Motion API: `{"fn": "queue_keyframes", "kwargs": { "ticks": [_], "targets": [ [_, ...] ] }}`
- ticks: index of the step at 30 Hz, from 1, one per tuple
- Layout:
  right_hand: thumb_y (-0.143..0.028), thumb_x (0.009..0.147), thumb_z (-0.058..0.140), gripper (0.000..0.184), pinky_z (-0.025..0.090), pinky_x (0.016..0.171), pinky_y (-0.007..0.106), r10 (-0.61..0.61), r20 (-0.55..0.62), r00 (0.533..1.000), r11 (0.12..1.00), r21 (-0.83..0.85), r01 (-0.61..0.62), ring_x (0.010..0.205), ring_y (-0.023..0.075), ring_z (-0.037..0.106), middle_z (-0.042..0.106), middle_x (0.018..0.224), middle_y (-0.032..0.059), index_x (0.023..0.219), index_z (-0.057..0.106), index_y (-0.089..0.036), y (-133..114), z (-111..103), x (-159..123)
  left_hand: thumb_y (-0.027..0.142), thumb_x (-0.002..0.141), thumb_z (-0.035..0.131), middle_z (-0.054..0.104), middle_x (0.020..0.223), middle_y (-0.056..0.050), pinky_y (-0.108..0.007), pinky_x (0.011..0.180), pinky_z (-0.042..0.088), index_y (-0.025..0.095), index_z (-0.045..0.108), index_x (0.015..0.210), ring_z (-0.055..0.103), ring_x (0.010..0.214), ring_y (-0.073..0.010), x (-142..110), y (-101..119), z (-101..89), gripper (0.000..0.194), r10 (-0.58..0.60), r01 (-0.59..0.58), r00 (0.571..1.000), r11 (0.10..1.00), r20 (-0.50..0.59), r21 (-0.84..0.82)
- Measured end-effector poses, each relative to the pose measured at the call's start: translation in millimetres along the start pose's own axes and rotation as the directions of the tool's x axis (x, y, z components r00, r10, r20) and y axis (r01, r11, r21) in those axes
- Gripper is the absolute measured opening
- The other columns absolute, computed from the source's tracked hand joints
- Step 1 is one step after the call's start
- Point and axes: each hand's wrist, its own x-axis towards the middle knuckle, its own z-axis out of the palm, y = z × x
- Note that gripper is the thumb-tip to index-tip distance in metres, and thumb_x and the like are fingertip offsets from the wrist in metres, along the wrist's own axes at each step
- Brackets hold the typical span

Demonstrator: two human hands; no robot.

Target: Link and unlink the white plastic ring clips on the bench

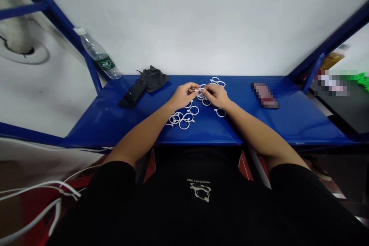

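Both hands meet over the middle of the blue shelf. My left hand (184, 95) is closed, its thumb and fingertips pinching the small end of a thin white ring (203, 86). From the other side my right hand (216, 95) grips the same ring between thumb and fingers. Part of that ring is hidden by the fingers. More white rings, each with a small knob, lie under and behind my right hand. In front of my left hand is a loose cluster of several rings (184, 123). A single ring (221, 113) rests below my right wrist.
On the blue shelf (138, 127), a black phone-like slab (132, 96) and a crumpled black bag (157, 79) lie to the left. A plastic bottle (98, 54) leans at the back left corner. A partly blurred phone (264, 95) lies right. White wall (201, 27) stands behind.
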Motion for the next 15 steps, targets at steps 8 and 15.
{"fn": "queue_keyframes", "kwargs": {
  "ticks": [8,15],
  "targets": [
    [-0.064,0.111,0.05,0.049,0.041,0.07,0.033,-0.039,0.112,0.993,0.999,-0.032,0.043,0.07,0.0184,0.058,0.067,0.078,0.0035,0.091,0.067,-0.022,-0.2,-1.6,0.4,0.012,0.102,0.067,0.082,0.108,-0.007,-0.029,0.08,0.06,0.019,0.082,0.112,0.072,0.085,-0.0148,1.2,1.1,-1.4,0.019,0.058,-0.054,0.998,0.994,-0.038,0.096],
    [-0.063,0.112,0.049,0.051,0.038,0.068,0.034,-0.028,0.136,0.99,0.999,-0.023,0.032,0.069,0.018,0.054,0.062,0.073,0.0019,0.082,0.06,-0.024,2.8,-2.3,0.3,0.018,0.11,0.062,0.08,0.115,-0.008,-0.027,0.075,0.06,0.019,0.08,0.129,0.071,0.078,-0.012,1.7,-7.7,-3.7,0.027,0.067,-0.071,0.995,0.996,0.079,0.048]
  ]
}}
